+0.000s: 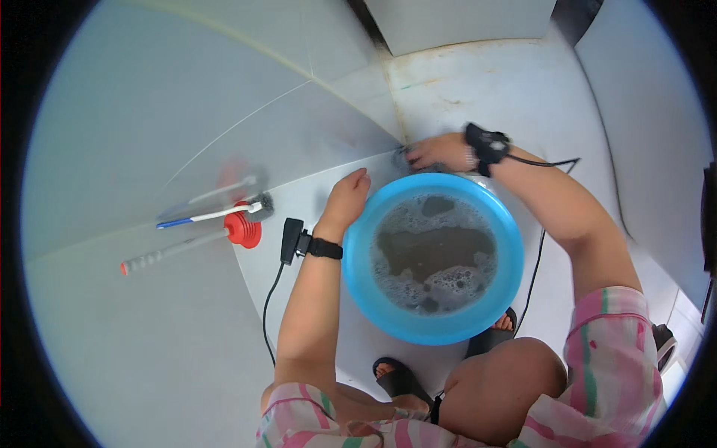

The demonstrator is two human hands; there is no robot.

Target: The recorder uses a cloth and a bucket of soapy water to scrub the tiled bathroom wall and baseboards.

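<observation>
A light-blue plastic basin (pixel 358 285) of murky, sudsy water (pixel 437 246) stands on the floor before me. My right hand (pixel 442 152) is beyond its far rim, holding a dark grey cloth (pixel 402 159) down where the tiled wall meets the floor. The cloth is partly hidden under my fingers and looks blurred. At the basin's upper left rim is my left hand (pixel 348 200), fingers close together. It seems to touch the rim, but its grip on it is unclear. Both wrists carry strapped black devices with cables.
A red plunger (pixel 245 228) and a toilet brush (pixel 224 213) with a blue-and-white handle lean against the wall on the left. Black cables (pixel 269 297) trail from both wrists. A white cabinet-like panel (pixel 465 25) stands beyond, above a stained floor (pixel 448 84). My sandalled feet (pixel 400 378) are close to the basin.
</observation>
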